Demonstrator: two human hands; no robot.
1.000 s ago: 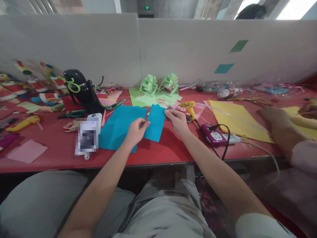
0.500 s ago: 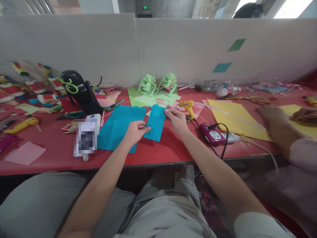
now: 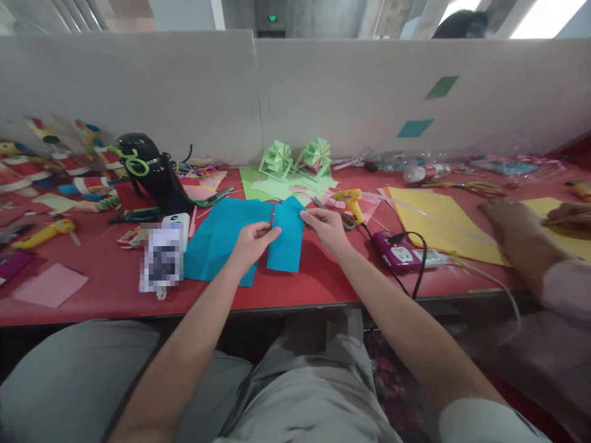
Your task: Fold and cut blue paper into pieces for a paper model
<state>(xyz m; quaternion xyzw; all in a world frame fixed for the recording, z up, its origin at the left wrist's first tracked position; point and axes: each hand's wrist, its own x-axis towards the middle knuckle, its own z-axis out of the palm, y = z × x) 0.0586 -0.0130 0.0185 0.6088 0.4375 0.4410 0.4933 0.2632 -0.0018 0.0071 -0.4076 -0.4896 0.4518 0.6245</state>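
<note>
Between my two hands is a narrow blue paper piece (image 3: 285, 246), longer than it is wide, with its top edge uneven. My left hand (image 3: 252, 246) pinches its left edge, thumb on the front. On the opposite side, my right hand (image 3: 329, 226) grips the upper right edge between thumb and fingers. Larger blue paper sheets (image 3: 217, 237) lie flat on the table to the left, partly under my left hand. Behind the held piece stand two folded light green paper models (image 3: 277, 159) on green paper scraps (image 3: 258, 189).
A yellow glue gun (image 3: 351, 203) and purple power strip (image 3: 394, 252) with cables lie right. Yellow paper (image 3: 443, 224) is beyond, near a co-worker's hands (image 3: 503, 215). At left are a phone (image 3: 161, 258), a black bottle (image 3: 154, 175) and pink paper (image 3: 50, 285).
The blue paper piece has turned more upright and come slightly nearer me. My right hand has shifted a little left and down along its edge; both hands keep their hold.
</note>
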